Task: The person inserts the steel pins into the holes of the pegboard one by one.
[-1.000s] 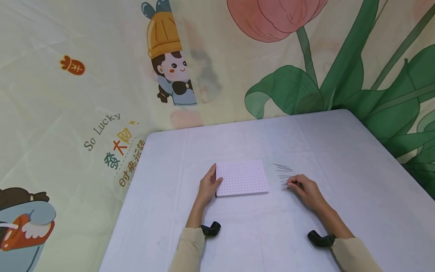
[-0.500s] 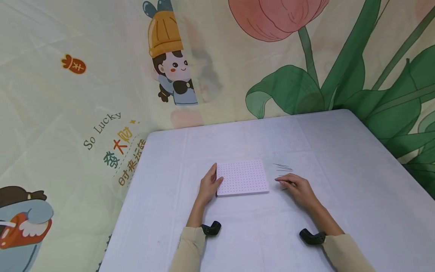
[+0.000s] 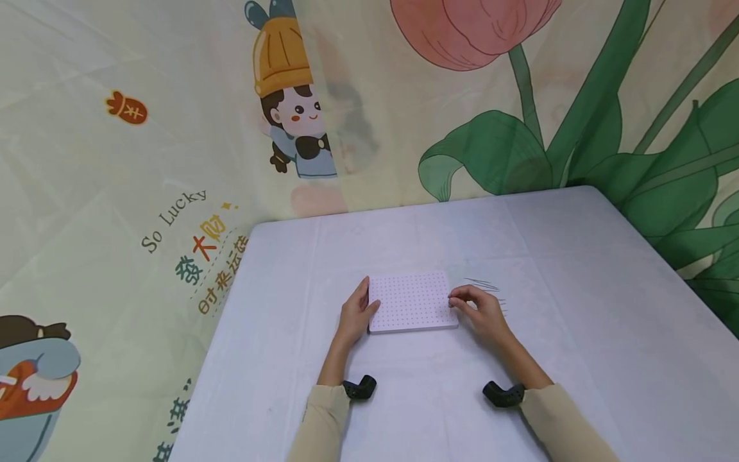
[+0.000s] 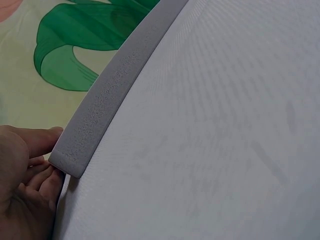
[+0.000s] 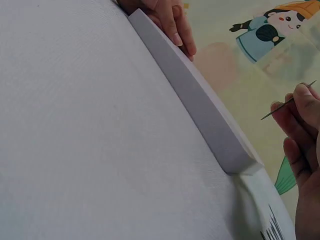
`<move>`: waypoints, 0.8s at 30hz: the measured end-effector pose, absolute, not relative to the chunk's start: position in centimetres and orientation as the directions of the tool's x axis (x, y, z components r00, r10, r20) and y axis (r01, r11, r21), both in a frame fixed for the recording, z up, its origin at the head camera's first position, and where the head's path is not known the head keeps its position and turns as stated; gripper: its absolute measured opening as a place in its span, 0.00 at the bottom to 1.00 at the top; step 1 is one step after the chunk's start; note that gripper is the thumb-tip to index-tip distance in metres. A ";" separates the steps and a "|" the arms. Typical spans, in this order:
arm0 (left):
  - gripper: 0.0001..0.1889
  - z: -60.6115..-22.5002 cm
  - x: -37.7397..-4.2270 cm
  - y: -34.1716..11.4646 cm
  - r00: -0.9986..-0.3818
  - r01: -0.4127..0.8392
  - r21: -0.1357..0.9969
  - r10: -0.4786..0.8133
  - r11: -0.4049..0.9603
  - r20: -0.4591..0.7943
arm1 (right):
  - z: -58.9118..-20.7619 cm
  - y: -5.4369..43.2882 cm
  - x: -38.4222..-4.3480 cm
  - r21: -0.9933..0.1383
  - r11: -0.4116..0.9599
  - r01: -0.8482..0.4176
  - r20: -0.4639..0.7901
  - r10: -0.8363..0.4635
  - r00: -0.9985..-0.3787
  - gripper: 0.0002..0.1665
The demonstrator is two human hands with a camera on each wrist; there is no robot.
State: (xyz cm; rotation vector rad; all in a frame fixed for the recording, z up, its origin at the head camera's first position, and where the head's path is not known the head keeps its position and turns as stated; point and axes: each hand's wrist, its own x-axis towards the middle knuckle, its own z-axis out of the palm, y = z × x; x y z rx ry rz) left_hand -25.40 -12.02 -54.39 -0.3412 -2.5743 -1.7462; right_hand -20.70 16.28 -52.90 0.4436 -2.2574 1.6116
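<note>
A pale pink rectangular board [image 3: 408, 301] with a grid of small dots or holes lies on the table. My left hand [image 3: 353, 317] grips its left edge, thumb on top and the other fingers at the side; the left wrist view shows the board's corner [image 4: 75, 155] between them. Close by the right edge, my right hand [image 3: 482, 316] pinches a thin dark needle [image 5: 276, 109] between thumb and forefinger. In the right wrist view the needle is tilted, and its tip sticks out from the fingers. Several more thin dark needles [image 3: 482, 283] lie right of the board, some hidden behind the right hand.
A white cloth covers the table [image 3: 416, 398]. Behind the table hangs a printed backdrop [image 3: 381, 115] with a tulip, leaves and a cartoon figure. Black wrist cameras [image 3: 360, 387] sit on both wrists, below beige sleeves [image 3: 323, 417].
My right hand has moved left from the loose needles to the board's right edge, carrying a needle. The left hand keeps its grip on the board, which stays in place.
</note>
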 end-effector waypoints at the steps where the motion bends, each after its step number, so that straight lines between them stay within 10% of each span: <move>1: 0.33 -54.4 -25.4 -12.0 -0.976 0.188 0.918 0.173 0.349 0.134 | -53.0 15.9 -20.8 -0.847 0.297 -0.441 0.443 -0.063 -0.894 0.06; 24: 0.33 -54.3 -25.3 -12.1 -0.970 0.214 0.919 0.186 0.331 0.159 | -51.4 13.4 -20.1 -0.840 0.260 -0.476 0.459 -0.125 -0.879 0.05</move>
